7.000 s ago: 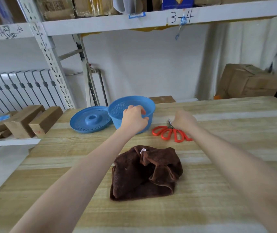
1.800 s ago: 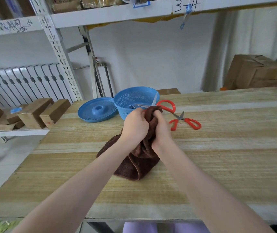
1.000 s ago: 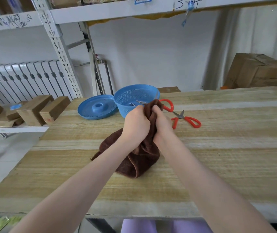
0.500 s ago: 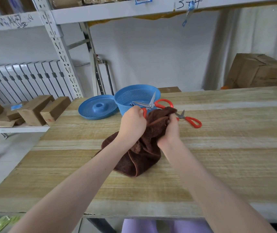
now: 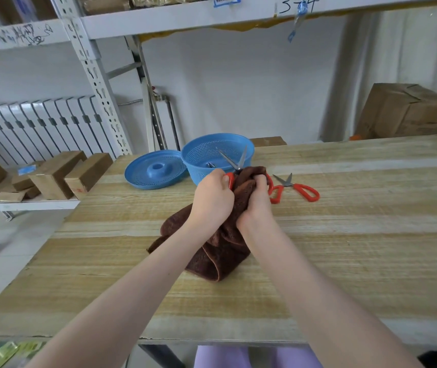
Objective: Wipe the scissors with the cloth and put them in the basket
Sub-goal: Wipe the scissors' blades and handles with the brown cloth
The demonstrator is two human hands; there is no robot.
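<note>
My left hand (image 5: 213,199) grips one red handle of a pair of scissors (image 5: 234,162) whose spread blades point up in front of the blue basket (image 5: 218,160). My right hand (image 5: 255,205) clutches the brown cloth (image 5: 220,251) bunched round the other handle; the rest of the cloth hangs down onto the wooden table (image 5: 344,235). A second pair of red-handled scissors (image 5: 298,188) lies on the table just right of my hands. Something metal lies inside the basket, mostly hidden.
A blue lid (image 5: 155,170) lies left of the basket. Wooden blocks (image 5: 60,175) sit on a low shelf to the left, by a metal rack upright (image 5: 92,73). A cardboard box (image 5: 408,110) stands at the back right.
The blades have swung up and spread wider. My right hand, with the cloth, has closed in over the right handle. My left hand still holds the left handle.
</note>
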